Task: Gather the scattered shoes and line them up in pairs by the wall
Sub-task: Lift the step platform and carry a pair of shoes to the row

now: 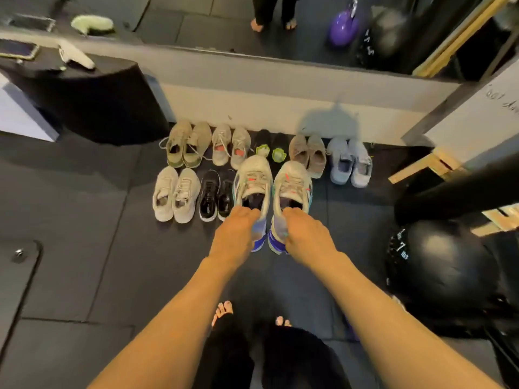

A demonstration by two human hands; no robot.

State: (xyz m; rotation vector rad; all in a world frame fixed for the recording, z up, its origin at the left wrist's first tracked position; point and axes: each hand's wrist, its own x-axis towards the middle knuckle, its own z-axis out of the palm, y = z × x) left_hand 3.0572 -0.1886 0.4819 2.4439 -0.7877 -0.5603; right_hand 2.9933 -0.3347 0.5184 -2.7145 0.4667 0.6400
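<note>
Two white-and-blue sneakers (254,186) are held at the frame centre, near the wall (252,99), the left hand (237,240) and the right hand (306,238) each gripping one by its heel opening. If a grip slips, I think a shoe could drop on the black pair (209,195) just beside and knock it askew.

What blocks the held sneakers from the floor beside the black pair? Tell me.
Nothing visible does. The left hand and right hand hold the sneakers right beside the black pair; adjoining mat lies bare.
</note>
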